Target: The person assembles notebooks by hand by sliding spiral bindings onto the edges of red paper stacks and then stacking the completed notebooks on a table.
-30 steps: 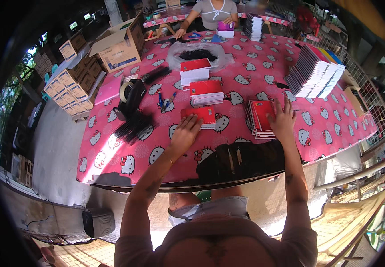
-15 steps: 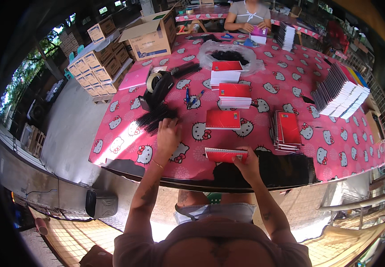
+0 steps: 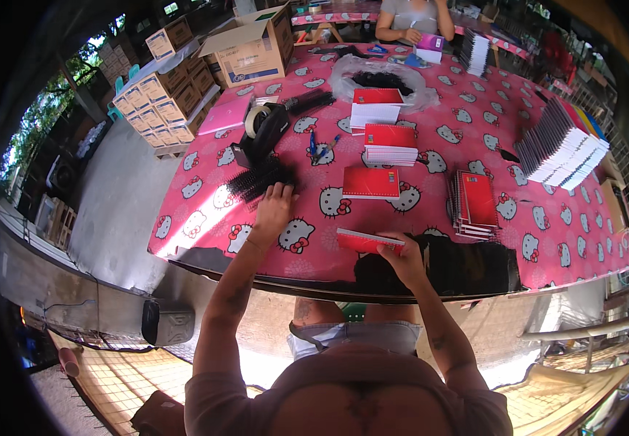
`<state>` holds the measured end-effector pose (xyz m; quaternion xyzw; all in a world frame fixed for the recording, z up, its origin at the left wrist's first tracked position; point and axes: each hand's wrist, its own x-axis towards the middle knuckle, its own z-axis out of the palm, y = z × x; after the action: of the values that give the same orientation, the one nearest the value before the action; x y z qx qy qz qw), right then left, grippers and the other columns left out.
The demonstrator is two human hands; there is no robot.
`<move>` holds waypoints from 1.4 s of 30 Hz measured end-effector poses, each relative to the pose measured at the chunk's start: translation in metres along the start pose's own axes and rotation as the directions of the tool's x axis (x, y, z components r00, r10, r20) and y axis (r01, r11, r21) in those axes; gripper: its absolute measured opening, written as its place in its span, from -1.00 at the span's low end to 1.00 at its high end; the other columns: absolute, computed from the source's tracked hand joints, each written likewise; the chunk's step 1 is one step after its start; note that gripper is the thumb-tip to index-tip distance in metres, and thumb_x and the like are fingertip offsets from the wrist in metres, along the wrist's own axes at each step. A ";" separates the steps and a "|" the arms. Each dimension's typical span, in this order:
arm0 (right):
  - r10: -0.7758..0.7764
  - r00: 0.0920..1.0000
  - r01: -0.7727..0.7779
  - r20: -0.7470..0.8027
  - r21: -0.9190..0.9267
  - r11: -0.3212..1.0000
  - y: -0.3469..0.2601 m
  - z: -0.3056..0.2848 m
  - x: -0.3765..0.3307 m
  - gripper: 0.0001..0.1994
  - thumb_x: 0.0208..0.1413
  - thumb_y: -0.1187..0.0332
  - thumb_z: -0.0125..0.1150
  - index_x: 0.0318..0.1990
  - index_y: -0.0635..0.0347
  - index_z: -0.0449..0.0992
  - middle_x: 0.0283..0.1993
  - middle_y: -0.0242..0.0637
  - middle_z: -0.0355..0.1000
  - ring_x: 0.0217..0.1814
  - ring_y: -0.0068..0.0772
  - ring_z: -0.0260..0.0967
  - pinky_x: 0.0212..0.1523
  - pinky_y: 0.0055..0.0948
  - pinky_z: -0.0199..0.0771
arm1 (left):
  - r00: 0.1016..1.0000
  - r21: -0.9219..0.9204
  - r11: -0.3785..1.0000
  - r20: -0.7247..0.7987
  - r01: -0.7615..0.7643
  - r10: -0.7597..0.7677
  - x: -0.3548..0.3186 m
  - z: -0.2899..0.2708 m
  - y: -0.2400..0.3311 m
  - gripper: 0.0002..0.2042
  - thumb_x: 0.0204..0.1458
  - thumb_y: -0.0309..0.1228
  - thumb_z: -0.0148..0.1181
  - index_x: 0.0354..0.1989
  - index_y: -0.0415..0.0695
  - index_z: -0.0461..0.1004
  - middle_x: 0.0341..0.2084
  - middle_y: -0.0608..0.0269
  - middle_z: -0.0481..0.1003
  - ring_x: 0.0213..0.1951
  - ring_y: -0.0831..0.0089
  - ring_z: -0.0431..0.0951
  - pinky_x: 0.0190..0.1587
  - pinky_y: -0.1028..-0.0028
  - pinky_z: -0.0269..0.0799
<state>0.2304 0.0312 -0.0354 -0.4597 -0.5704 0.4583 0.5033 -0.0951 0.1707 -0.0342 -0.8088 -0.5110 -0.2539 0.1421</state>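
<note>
- Red notebook (image 3: 364, 242) pinched in right grip (image 3: 406, 263), thumb on cover, tilted, over near side of desk (image 3: 322, 270).
- Left grip (image 3: 277, 207): fingers curled at near edge of black spiral coils (image 3: 255, 183); cannot tell if a coil is caught.
- Step, judged: fetching a coil for the held notebook.
- Next move probably calls for parting one coil from the tangle, bringing it over to right grip, lining it up with the punched edge; right grip must hold steady.
- Flat red notebook (image 3: 370, 183) ahead of right grip; red-covered stack (image 3: 391, 145) farther beyond.
- Spiral-bound red stack (image 3: 477, 202) right of right grip.
</note>
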 end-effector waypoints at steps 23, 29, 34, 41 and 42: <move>-0.018 0.996 0.018 0.091 0.006 1.000 0.004 -0.005 -0.002 -0.72 0.26 0.38 0.22 0.06 0.31 0.53 -0.09 -0.28 0.56 -0.03 -0.56 0.45 0.03 -0.53 0.42 | 0.981 -0.648 0.751 -0.027 0.130 -0.193 -0.035 -0.077 0.120 -0.81 0.03 -0.53 0.33 -0.16 -0.18 0.61 -0.52 0.19 0.47 -0.54 0.32 0.49 -0.49 0.42 0.41; -0.021 0.997 0.022 0.079 -0.014 1.000 0.005 -0.006 -0.003 -0.75 0.25 0.38 0.22 0.02 0.28 0.56 -0.11 -0.26 0.59 -0.06 -0.56 0.47 -0.02 -0.52 0.44 | 0.996 -0.698 0.716 -0.073 -0.008 -0.060 -0.022 -0.086 0.120 -0.79 0.03 -0.47 0.34 -0.15 -0.15 0.57 -0.45 0.16 0.51 -0.50 0.13 0.57 -0.37 0.36 0.51; -0.015 0.993 0.015 0.118 -0.005 1.000 0.002 -0.005 -0.003 -0.75 0.25 0.39 0.22 0.02 0.27 0.57 -0.12 -0.28 0.59 -0.07 -0.55 0.47 -0.02 -0.52 0.43 | 0.984 -0.623 0.778 0.076 -0.079 0.161 -0.021 -0.077 0.104 -0.78 0.11 -0.38 0.26 -0.08 -0.11 0.55 -0.33 0.17 0.50 -0.42 0.15 0.59 -0.33 0.30 0.50; -0.009 0.996 0.009 0.086 0.001 1.000 -0.003 -0.002 -0.008 -0.74 0.24 0.38 0.23 0.03 0.29 0.56 -0.16 -0.26 0.58 -0.11 -0.58 0.46 -0.05 -0.54 0.44 | 0.947 -0.511 0.843 0.153 -0.170 0.284 -0.013 -0.078 0.098 -0.66 0.07 -0.26 0.29 -0.03 -0.13 0.47 -0.14 0.16 0.43 -0.20 0.18 0.56 -0.28 0.22 0.48; 0.006 0.997 -0.008 0.072 0.025 1.000 -0.002 0.000 -0.009 -0.74 0.25 0.37 0.23 0.03 0.29 0.56 -0.16 -0.26 0.58 -0.12 -0.59 0.45 -0.06 -0.54 0.44 | 0.953 -0.482 0.859 0.141 -0.172 0.269 -0.010 -0.085 0.105 -0.60 0.10 -0.20 0.26 0.03 -0.16 0.44 -0.05 0.12 0.43 -0.10 0.16 0.53 -0.20 0.18 0.47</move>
<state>0.2311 0.0219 -0.0346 -0.4384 -0.5809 0.4834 0.4865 -0.0265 0.0752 0.0341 -0.8941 -0.3507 -0.2665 -0.0803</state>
